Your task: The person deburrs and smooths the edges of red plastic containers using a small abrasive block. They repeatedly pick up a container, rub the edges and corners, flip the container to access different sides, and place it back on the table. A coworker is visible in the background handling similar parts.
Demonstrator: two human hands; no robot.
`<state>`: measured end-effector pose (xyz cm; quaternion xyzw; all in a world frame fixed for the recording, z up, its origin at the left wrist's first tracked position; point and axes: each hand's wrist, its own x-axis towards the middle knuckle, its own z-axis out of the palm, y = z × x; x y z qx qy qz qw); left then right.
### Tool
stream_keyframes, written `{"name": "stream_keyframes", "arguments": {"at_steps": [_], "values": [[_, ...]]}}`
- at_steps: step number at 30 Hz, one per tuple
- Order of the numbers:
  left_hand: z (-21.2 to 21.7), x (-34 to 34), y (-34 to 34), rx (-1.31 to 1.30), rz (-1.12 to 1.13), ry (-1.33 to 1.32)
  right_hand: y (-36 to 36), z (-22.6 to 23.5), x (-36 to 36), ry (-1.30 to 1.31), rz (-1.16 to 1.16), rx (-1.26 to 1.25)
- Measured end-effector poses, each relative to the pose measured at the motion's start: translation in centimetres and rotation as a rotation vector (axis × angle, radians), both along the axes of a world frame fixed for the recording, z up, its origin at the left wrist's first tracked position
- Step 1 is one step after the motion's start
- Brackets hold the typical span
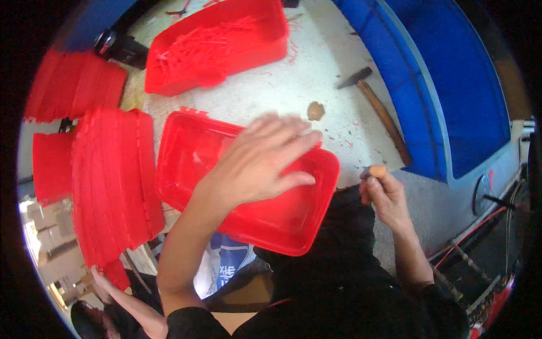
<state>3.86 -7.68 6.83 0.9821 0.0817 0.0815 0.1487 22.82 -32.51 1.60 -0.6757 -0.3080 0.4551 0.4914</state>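
Observation:
A red rectangular plastic tub point(282, 220) lies tilted across the near edge of the workbench, its open side up. My left hand point(265, 155) reaches over it with fingers stretched out and thumb apart, touching or just above the far rim; I cannot tell which. The fingertips are slightly blurred. To the right of the tub, my right hand point(387, 198) is closed in a pinch. A small dark piece shows by its thumb, and something orange-tan covers or lies along the index finger. Most of what it grips is hidden.
A larger red bin point(248, 59) of thin red plastic scraps stands at the back. Nested red tubs point(113, 181) rise on the left, near a black bottle-like object point(121, 50). A hammer point(384, 116) lies beside a blue crate point(406, 85). Another person's arm point(132, 305) shows at lower left.

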Motion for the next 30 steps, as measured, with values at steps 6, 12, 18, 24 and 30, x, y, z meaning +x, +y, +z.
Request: {"name": "stream_keyframes", "arguments": {"at_steps": [6,12,18,24,30], "values": [[-1.4,3.6,1.7,0.109,0.326,0.173,1.8,-0.3,-1.4,0.111,0.005,-0.055],[-4.8,2.0,2.7,0.094,0.512,-0.029,7.2,-1.5,-0.4,0.133,0.020,-0.058],[-5.5,2.4,1.8,0.134,0.618,-0.053,9.2,-2.1,0.7,0.196,0.054,-0.097],[-5.6,2.3,1.8,0.136,0.633,-0.046,11.0,-1.5,1.4,0.109,0.122,-0.072],[-6.2,2.3,2.2,0.203,0.584,-0.098,10.0,-0.9,1.3,0.126,0.148,-0.095]]}}
